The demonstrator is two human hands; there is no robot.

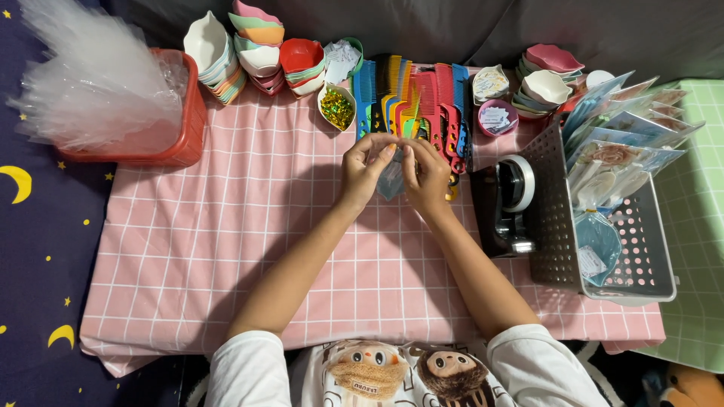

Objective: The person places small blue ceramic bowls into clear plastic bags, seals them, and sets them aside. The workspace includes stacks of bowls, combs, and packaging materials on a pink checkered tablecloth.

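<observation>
My left hand (364,167) and right hand (424,175) pinch a small clear bag (391,181) between them, fingertips closed on its top, above the pink checked cloth (249,226) near its far edge. A row of coloured combs (411,94) lies just beyond. A black tape dispenser (504,203) sits near my right hand.

A small clear packet (391,179) is being held between the left hand (365,169) and the right hand (424,175), above the pink checked surface (249,226). Flat clear packages (626,136) with bluish cards are standing in a row in the grey perforated basket (554,226) at the right. A heap of empty clear bags (90,83) is lying over the red basket (185,136) at the left. Small white paper labels (495,117) are lying in a pink bowl (483,126) behind.
</observation>
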